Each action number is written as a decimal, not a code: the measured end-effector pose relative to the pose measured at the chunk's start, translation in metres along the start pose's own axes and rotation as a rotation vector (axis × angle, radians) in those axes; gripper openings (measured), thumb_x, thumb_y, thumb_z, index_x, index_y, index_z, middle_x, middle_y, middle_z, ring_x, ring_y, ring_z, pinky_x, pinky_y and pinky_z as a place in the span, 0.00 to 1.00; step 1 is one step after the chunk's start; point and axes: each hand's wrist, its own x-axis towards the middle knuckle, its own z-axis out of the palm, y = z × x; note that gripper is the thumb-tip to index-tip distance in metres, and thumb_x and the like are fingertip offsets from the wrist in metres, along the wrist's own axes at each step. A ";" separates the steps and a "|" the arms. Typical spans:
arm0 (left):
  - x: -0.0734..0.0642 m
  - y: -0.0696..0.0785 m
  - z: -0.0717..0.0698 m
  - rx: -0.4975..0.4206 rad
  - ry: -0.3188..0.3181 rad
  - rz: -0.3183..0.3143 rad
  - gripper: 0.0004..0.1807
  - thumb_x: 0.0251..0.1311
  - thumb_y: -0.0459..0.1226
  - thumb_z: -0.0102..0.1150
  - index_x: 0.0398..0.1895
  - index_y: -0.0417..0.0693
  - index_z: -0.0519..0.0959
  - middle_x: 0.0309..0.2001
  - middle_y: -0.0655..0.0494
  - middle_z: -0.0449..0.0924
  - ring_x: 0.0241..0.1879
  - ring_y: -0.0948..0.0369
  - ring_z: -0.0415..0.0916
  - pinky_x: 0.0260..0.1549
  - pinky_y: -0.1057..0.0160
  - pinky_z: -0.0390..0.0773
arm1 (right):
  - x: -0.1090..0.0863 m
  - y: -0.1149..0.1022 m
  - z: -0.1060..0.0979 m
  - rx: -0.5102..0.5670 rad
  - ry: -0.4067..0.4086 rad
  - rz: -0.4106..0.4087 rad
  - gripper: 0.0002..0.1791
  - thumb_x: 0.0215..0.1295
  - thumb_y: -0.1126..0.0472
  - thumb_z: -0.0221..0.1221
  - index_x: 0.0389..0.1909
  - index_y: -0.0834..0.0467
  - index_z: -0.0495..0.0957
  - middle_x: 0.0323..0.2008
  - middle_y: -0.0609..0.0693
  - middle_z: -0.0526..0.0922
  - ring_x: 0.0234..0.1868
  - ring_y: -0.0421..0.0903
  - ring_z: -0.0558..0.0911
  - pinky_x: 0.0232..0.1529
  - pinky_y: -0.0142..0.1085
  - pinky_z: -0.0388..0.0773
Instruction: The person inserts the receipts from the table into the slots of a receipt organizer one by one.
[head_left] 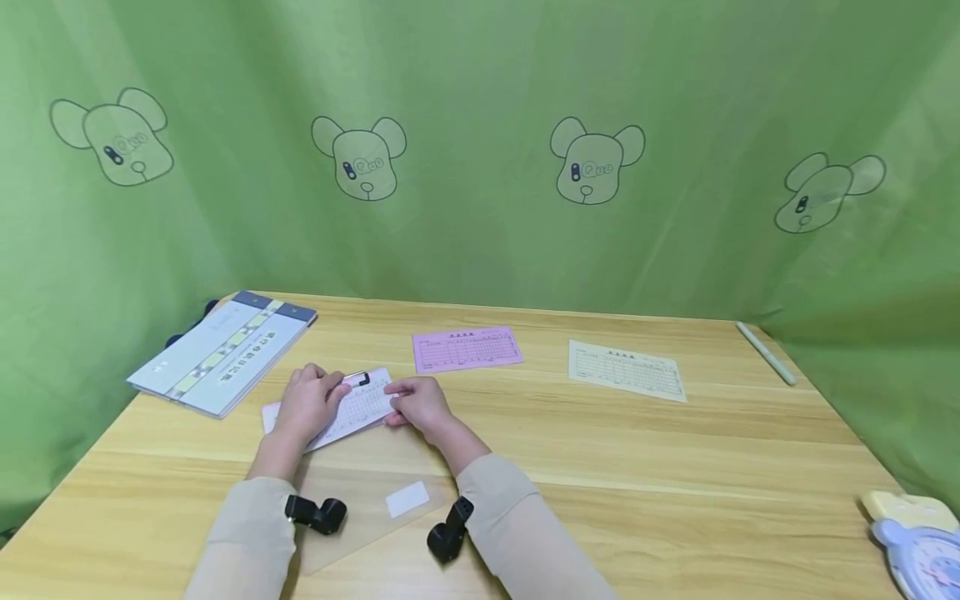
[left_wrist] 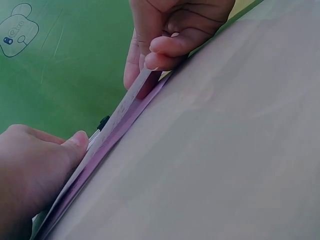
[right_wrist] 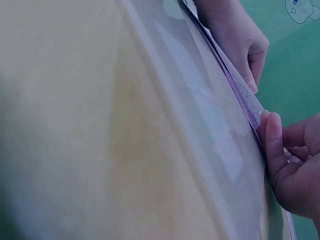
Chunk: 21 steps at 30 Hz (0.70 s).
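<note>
In the head view my left hand (head_left: pixel 306 407) is at the left part of a small stack of printed form slips (head_left: pixel 363 408), white on top with purple beneath. It pinches a small black binder clip (head_left: pixel 361 379) at the stack's far edge, thumb on the wire handles. My right hand (head_left: pixel 422 406) pinches the stack's right end between thumb and fingers. From the left wrist, the binder clip (left_wrist: pixel 103 123) shows beside the left thumb, and the slips (left_wrist: pixel 115 122) stand slightly apart in layers. The right wrist view shows the right fingertips (right_wrist: pixel 272 130) on the slips' edge.
A clear plastic sleeve (head_left: pixel 337 508) with a white label lies under the wrists. Further back are a blue-and-white booklet (head_left: pixel 225 350), a purple slip (head_left: pixel 467 348) and a pale green slip (head_left: pixel 626 369). A pale pen-like stick (head_left: pixel 765 352) and a blue clock-like object (head_left: pixel 918 554) lie right.
</note>
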 end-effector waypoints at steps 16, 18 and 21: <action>-0.001 0.001 0.004 -0.021 -0.001 -0.038 0.21 0.58 0.43 0.49 0.49 0.38 0.72 0.37 0.46 0.66 0.37 0.52 0.60 0.36 0.55 0.61 | -0.003 0.002 -0.004 -0.007 -0.033 -0.006 0.14 0.50 0.79 0.51 0.39 0.70 0.74 0.24 0.57 0.75 0.15 0.41 0.74 0.22 0.31 0.74; -0.002 0.001 0.004 -0.032 0.002 -0.041 0.21 0.58 0.43 0.49 0.49 0.37 0.72 0.37 0.46 0.66 0.37 0.52 0.60 0.36 0.55 0.61 | -0.005 0.002 -0.008 -0.015 -0.053 -0.008 0.13 0.51 0.78 0.51 0.39 0.70 0.74 0.24 0.57 0.75 0.16 0.41 0.75 0.23 0.32 0.75; -0.002 0.000 0.004 -0.045 0.014 -0.039 0.22 0.57 0.43 0.50 0.49 0.36 0.72 0.36 0.46 0.65 0.37 0.52 0.60 0.36 0.55 0.61 | -0.009 0.001 -0.015 -0.021 -0.087 -0.009 0.12 0.52 0.77 0.52 0.39 0.71 0.74 0.23 0.57 0.75 0.17 0.42 0.74 0.24 0.32 0.75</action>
